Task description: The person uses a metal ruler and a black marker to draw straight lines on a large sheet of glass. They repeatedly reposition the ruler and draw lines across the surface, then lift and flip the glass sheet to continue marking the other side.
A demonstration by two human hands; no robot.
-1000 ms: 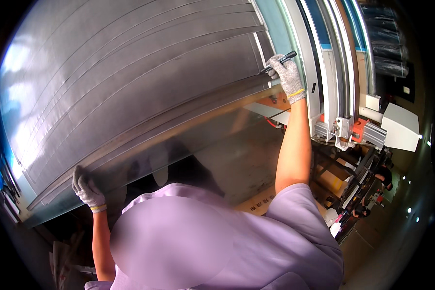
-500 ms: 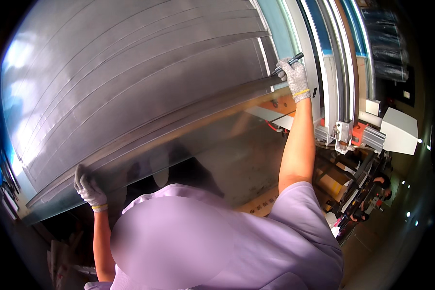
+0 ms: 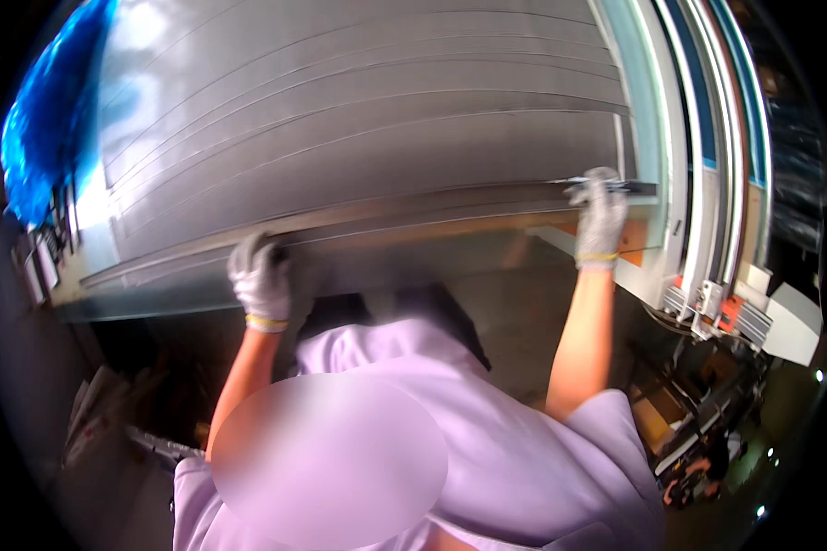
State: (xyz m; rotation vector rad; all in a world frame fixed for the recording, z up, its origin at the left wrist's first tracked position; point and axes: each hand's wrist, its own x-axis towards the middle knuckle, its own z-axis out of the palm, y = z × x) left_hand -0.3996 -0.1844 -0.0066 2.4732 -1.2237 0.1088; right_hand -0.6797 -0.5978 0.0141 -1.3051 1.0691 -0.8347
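- The person's right hand (image 3: pixel 601 220), in a pale knitted glove with a yellow cuff, is closed around a dark pen (image 3: pixel 641 187); blur hides just how the fingers sit on it.
- The pen lies almost level across the fingers, its thick dark end pointing right and its thin end pointing left, over the right end of the near edge of a large grey sheet (image 3: pixel 368 129). Whether the tip touches the sheet cannot be told.
- The left hand (image 3: pixel 262 280), gloved the same way, is at the near edge toward the left, fingers bent over a clear panel (image 3: pixel 175 296). Whether it grips the panel or only rests there cannot be told.
- The grey sheet spreads beyond both hands, with long thin lines running across it and a dark strip (image 3: pixel 432 204) along its near side.
- A short white strip (image 3: pixel 618 138) stands near the sheet's right end, just above the right hand.
- Farther right, a white rail (image 3: pixel 678 207) runs away from the person; a white box (image 3: pixel 793 323) is near its close end.
- Shiny blue plastic (image 3: pixel 50 115) hangs beyond the sheet's left side.
- The person wears a light purple shirt (image 3: pixel 524 459).
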